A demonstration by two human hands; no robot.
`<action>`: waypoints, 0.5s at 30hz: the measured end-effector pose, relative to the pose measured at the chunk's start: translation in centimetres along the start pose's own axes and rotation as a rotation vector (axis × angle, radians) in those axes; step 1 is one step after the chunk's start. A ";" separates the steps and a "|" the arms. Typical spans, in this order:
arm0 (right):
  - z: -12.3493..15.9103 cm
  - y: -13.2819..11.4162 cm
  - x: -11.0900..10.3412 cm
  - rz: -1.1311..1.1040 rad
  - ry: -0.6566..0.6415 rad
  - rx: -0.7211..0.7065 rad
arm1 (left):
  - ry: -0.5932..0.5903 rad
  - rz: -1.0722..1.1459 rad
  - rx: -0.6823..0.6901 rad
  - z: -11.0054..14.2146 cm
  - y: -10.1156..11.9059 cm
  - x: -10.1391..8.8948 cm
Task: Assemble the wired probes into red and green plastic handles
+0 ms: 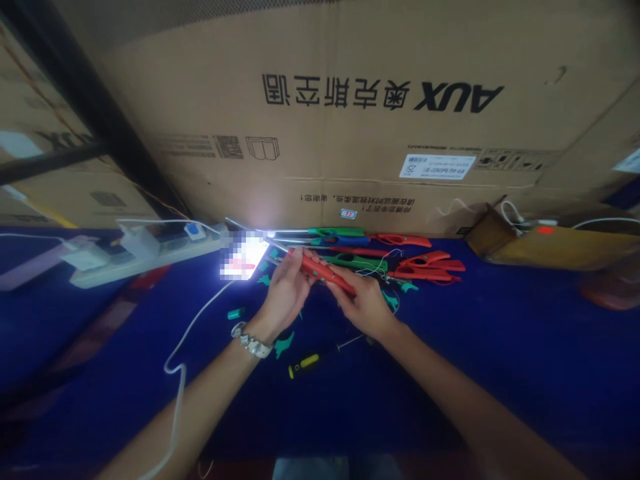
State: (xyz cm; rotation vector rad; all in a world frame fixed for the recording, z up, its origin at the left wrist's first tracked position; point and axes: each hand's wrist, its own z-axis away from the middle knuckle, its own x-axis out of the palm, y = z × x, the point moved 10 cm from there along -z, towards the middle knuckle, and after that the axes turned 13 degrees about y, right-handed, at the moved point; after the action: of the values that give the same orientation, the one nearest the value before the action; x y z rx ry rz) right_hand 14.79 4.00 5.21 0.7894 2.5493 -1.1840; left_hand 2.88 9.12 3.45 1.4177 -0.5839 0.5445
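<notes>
My left hand (290, 287) and my right hand (367, 300) are both closed round a red long-nosed lighter (325, 272). The left grips near its metal stem, the right its rear end. Its stem points up and left, over a bright, blurred-out screen (245, 257). Just behind my hands lie several more long-nosed lighters: a green one (340, 232), a blue one (350, 241) and red ones (425, 267). Small teal plastic pieces lie about, one (284, 345) below my left hand. A yellow-handled tool (306, 364) rests nearer to me.
A white power strip (145, 257) with plugs and a white cable (187, 327) run along the left of the blue table (430, 427). A large cardboard box (320, 160) stands at the back. An opened yellowish carton (555, 247) sits at the right.
</notes>
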 end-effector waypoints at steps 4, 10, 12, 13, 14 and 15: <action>0.0 1.2 0.2 0.141 -0.035 0.118 | -0.004 -0.013 0.099 -0.2 1.1 0.0; 0.5 0.2 1.0 0.178 -0.052 0.074 | 0.024 0.002 -0.006 -0.5 -0.3 -0.7; 0.5 -0.3 1.3 0.260 -0.049 0.031 | 0.034 0.019 -0.059 -0.2 -0.9 -0.5; 0.6 -0.5 1.4 0.291 -0.057 0.015 | 0.036 0.031 -0.065 -0.1 -1.0 -0.3; 0.6 -0.6 1.6 0.307 -0.069 0.007 | 0.034 0.041 -0.057 0.1 -0.9 0.0; 0.7 -0.7 1.7 0.305 -0.084 0.005 | 0.035 0.045 -0.042 0.2 -0.7 0.3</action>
State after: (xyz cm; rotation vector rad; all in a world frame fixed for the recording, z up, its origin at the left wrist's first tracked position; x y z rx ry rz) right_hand 12.96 3.74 4.51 1.0604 2.2587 -1.0991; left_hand 3.53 8.85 3.14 1.3552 -0.5966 0.5885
